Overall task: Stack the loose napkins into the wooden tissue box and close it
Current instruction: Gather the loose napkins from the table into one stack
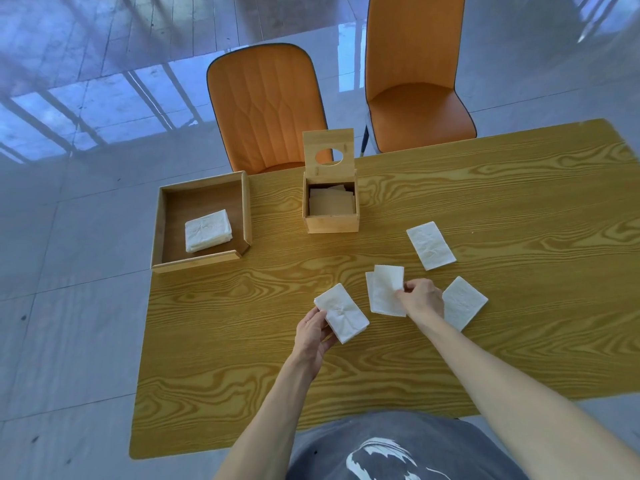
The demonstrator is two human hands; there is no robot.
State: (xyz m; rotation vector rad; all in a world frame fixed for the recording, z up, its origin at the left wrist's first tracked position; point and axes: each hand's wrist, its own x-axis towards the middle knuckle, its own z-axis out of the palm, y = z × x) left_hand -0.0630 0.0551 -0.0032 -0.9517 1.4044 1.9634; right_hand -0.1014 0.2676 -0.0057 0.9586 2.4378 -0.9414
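The wooden tissue box [331,223] stands at the table's far middle. Its lid [328,152], with a round hole, is tipped up and back, and napkins lie inside. My left hand [313,332] grips a folded white napkin [341,313] by its near corner. My right hand [422,297] pinches the right edge of two overlapping napkins [384,289], the top one lifted slightly. A loose napkin [430,250] lies flat to the right of the box. Another napkin [462,303] lies just right of my right hand.
A shallow wooden tray [242,202] sits at the table's far left corner, holding a small pile of napkins [207,230]. Two orange chairs [265,105] stand beyond the far edge. The wood-grain table [485,323] ends close on the left, with tiled floor beyond.
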